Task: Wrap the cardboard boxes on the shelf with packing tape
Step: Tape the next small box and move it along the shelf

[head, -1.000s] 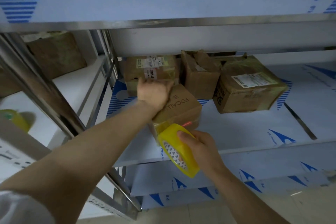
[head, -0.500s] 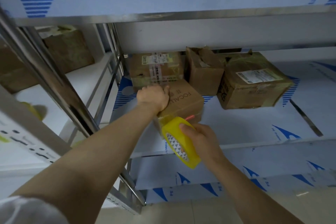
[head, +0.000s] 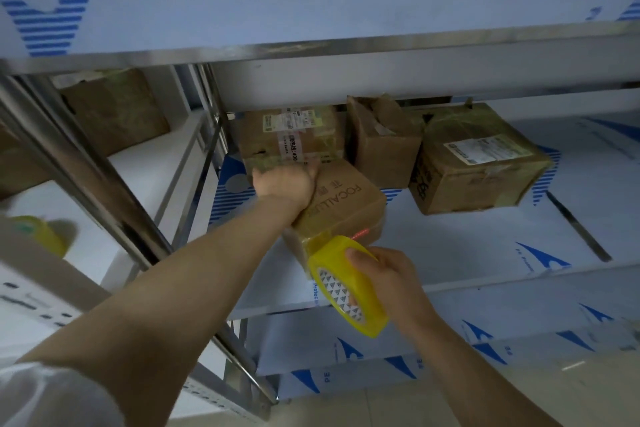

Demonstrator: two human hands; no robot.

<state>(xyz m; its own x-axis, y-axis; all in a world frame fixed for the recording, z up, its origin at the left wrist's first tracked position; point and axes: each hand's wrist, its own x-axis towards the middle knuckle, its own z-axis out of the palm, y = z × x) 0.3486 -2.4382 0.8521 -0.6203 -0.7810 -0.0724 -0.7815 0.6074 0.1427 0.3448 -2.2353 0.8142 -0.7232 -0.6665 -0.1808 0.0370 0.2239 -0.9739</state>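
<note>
- steel shelf under blue-printed film, three other boxes along the back.
- focallure box sits at the front edge. left hand is on top as it was a second ago, fingers folded over the far edge.
- right hand grips the yellow tape roll, barely moved off the near corner. a short strip bridges roll to box.
- read: tape end anchored, wrap pass not yet run.

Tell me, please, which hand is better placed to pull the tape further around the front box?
Right. The right hand grips the yellow tape roll at the near corner of the brown FOCALLURE cardboard box, its strip already stuck there. The left hand lies on the box's top, steadying it.
</note>
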